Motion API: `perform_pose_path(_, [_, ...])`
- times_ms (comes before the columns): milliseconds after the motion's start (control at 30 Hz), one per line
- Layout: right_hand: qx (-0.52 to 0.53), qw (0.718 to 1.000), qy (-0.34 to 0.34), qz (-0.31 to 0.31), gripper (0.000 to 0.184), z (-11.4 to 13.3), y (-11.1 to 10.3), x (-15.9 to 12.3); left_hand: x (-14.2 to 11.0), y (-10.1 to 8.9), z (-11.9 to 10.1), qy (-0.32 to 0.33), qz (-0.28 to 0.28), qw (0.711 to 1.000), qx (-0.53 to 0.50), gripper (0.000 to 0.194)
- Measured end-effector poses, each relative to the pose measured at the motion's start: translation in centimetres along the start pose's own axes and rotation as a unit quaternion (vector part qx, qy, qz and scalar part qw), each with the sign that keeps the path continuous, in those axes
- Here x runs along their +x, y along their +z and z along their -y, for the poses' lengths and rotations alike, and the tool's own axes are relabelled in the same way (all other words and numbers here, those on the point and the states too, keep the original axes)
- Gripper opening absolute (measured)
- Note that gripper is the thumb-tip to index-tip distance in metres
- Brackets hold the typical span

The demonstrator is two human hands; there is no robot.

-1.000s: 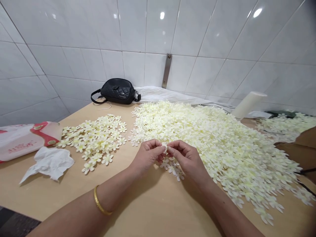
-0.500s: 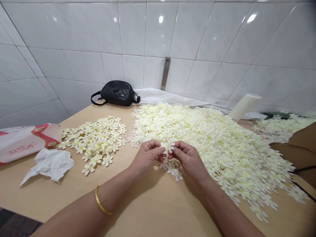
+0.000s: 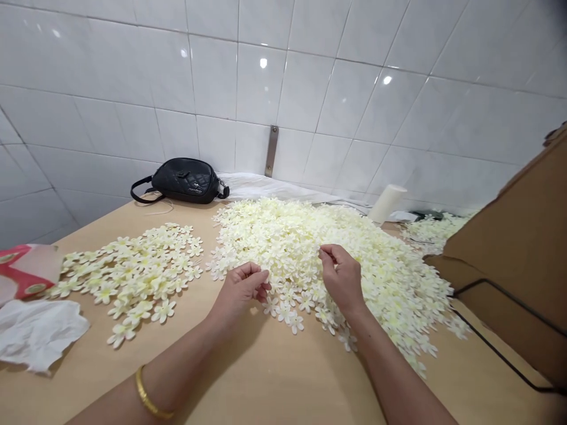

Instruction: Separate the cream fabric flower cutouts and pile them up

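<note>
A big heap of pale yellow-white artificial flowers (image 3: 283,227) covers the middle and right of the table. My left hand (image 3: 241,292) is at the heap's near left edge, thumb and fingertips drawn together; whatever they may hold is hidden. Over the front of the heap is my right hand (image 3: 343,277), also closed in a pinch, and I cannot make out anything between its fingertips. Several loose flowers (image 3: 290,316) lie on the table between the two hands. Left of my left hand spreads a smaller group of similar flowers (image 3: 142,274).
A black bag (image 3: 183,182) sits at the back left by the tiled wall. Crumpled white tissue (image 3: 42,333) and a red-and-white packet (image 3: 33,271) lie at left. A white roll (image 3: 387,203) leans behind the heap. Brown cardboard (image 3: 518,260) stands at right.
My hands have come apart: the flower seen between them earlier no longer shows. The right hand is over the heap, the left beside it. The view has turned right.
</note>
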State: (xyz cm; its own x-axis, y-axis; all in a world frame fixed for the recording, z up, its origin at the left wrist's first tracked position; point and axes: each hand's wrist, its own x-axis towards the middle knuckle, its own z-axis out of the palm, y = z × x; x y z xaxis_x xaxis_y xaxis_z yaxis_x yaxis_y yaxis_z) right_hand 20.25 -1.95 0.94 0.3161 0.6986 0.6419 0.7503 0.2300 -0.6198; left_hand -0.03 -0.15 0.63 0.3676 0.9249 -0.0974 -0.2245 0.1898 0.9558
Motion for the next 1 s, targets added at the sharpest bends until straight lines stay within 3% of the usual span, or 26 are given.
perform_pose_path(167, [-0.103,0.989,-0.097,0.036,0.015,0.1,0.9,-0.5,-0.1,0.1,0.2,0.0,0.014,1.0,0.004,0.02])
perform_pose_path(333, [-0.145,0.978,-0.138,0.05,0.013,-0.4,1.3,-0.6,0.0,0.1,0.4,0.003,0.018,1.0,0.004,0.019])
perform_pose_path(533, [-0.079,0.986,-0.144,0.022,0.014,1.3,0.9,-1.0,-0.2,0.2,0.2,0.0,0.009,1.0,0.0,0.017])
perform_pose_path(733, [0.086,0.964,-0.142,0.208,0.012,4.5,1.9,-2.7,-0.2,0.1,0.2,-0.009,0.028,0.999,-0.034,0.018])
perform_pose_path(1000, [0.103,0.965,-0.055,0.236,0.021,4.7,2.1,-3.3,0.1,0.1,0.5,-0.047,0.061,0.993,-0.093,0.024])
